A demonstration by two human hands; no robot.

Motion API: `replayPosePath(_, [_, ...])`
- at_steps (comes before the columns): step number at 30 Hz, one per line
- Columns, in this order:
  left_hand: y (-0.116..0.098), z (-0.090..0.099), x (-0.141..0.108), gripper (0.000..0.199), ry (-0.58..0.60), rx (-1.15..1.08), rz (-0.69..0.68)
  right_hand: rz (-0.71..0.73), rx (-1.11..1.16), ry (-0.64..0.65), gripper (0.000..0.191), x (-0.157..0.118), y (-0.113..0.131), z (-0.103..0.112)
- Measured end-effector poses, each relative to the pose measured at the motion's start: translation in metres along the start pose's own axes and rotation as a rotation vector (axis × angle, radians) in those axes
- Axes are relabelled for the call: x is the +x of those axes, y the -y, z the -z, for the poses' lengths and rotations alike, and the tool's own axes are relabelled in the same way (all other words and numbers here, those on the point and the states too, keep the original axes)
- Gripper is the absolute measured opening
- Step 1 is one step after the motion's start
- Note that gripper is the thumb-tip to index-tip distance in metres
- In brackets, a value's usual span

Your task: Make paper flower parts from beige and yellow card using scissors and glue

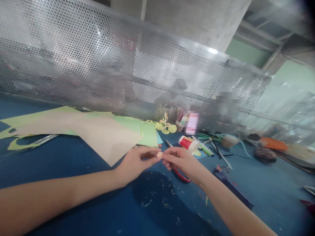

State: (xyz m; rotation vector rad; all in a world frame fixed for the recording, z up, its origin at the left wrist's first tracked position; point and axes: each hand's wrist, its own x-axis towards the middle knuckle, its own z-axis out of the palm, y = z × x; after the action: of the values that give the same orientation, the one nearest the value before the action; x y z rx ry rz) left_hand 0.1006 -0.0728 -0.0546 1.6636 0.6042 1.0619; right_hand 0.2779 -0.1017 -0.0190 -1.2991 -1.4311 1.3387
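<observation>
Between the fingertips of both hands is a small pale piece point(159, 154), perhaps paper. My left hand point(137, 162) pinches it from the left, and my right hand point(183, 162) pinches it from the right. Red-handled scissors point(182, 177) lie on the table, partly hidden under my right hand. Just behind that hand a white bottle with a red label point(188, 143) rests on its side. Large pale and green paper sheets point(108, 141) lie behind my left hand.
The blue table point(98, 209) carries small scraps. Behind it rises a perforated metal screen point(86, 65). Yellow paper shapes point(166, 126), a phone point(192, 123), green strips point(205, 147) and a dark blue pouch point(232, 186) sit around the back and right.
</observation>
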Motion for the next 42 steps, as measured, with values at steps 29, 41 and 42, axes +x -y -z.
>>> replayPosePath(29, [0.007,0.005,0.004,0.025,0.001,-0.081,0.086,0.118,-0.101,-0.053,0.024,0.005,-0.010,-0.011])
replayPosePath(41, [0.003,0.005,0.005,0.025,-0.019,-0.066,0.134,0.303,-0.276,-0.090,0.016,0.007,-0.009,0.004])
replayPosePath(42, [0.003,0.005,0.005,0.025,-0.026,-0.059,0.134,0.327,-0.314,-0.114,0.014,0.008,-0.010,0.003])
